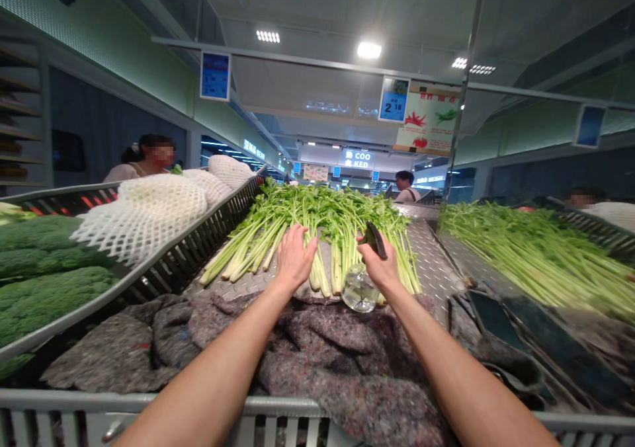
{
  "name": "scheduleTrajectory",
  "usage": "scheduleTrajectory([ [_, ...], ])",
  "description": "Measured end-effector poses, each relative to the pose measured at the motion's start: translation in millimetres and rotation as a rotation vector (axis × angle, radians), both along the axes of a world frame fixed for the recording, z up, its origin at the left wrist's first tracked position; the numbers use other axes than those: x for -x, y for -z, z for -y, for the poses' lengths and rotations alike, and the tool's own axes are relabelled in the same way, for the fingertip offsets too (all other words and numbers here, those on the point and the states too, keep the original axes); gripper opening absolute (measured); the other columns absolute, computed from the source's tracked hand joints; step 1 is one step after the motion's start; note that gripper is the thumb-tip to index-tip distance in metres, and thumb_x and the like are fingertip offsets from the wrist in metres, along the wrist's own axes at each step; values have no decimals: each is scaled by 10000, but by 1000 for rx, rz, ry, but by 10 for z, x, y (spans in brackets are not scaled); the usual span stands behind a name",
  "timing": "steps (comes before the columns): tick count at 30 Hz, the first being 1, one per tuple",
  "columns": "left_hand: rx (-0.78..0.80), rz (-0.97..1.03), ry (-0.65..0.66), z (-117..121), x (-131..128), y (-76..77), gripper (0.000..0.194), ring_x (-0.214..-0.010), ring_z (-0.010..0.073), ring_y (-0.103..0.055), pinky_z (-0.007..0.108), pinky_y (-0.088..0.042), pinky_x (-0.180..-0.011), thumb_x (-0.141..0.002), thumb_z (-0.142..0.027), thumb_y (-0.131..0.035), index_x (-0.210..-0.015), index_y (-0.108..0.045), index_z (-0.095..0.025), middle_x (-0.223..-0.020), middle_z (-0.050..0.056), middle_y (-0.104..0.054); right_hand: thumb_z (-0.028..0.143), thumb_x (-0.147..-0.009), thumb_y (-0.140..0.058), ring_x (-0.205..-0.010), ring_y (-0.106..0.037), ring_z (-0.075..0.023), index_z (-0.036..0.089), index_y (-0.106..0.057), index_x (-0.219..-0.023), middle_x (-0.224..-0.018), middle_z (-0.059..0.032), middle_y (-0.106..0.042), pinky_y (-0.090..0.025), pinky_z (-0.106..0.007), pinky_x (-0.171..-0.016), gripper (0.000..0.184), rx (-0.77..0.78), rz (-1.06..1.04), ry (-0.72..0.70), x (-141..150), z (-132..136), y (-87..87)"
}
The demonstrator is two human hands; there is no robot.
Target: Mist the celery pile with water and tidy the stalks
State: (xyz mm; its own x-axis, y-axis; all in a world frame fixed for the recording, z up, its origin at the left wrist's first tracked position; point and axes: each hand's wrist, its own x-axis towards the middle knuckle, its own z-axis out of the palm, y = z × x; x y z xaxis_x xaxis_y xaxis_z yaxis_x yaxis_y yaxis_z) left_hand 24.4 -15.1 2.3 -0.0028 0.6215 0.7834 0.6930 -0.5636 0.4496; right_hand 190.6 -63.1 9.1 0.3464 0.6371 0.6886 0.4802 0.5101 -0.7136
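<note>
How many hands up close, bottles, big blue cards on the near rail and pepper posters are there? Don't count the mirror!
Hands up close, left hand and right hand: 2
Clear bottle: 1
Big blue cards: 2
Pepper poster: 1
Total: 6

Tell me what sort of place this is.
Probably a supermarket's produce section: celery is laid out on a display, heads of broccoli sit to the left, and a hanging sign shows what looks like a price.
</note>
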Motion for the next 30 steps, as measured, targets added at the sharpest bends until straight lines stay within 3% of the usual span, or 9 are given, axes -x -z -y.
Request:
scheduleTrajectory([
  [8, 5, -5, 0, 0, 1, 5, 374, -1173, 238, -371, 423, -305, -963, -803, -380, -340, -1072, -482, -163, -1253, 108, -434, 406, -652, -489, -503, -427, -130, 162, -609, -787, -600, -6, -540, -290, -242, -453, 303, 72, -70, 36, -15, -5, -29],
  [14, 12, 8, 13, 13, -1, 0, 372, -1174, 246, -365, 434, -296, -963, -798, -377, -345, -1068, -485, -164, -1256, 110, -430, 323, -651, -493, -659, -510, -151, 184, -595, -795, -772, -21, -602, -373, -262, -585, 224, -60, -40, -8, 2, 15, -57],
  [19, 8, 4, 15, 15, -4, 6, 372, -1176, 246, -364, 433, -291, -967, -800, -378, -343, -1069, -486, -164, -1258, 110, -428, 306, -657, -496, -688, -519, -152, 175, -582, -774, -763, -15, -594, -382, -264, -614, 196, -110, -30, -30, 9, 49, -93],
  [30, 0, 9, -2, 7, -3, 1, 371, -1167, 242, -372, 424, -300, -963, -797, -367, -357, -1076, -483, -157, -1251, 109, -435, 272, -658, -464, -591, -478, -127, 175, -547, -813, -704, 1, -558, -361, -250, -544, 201, -23, 196, -30, 61, 35, -7],
])
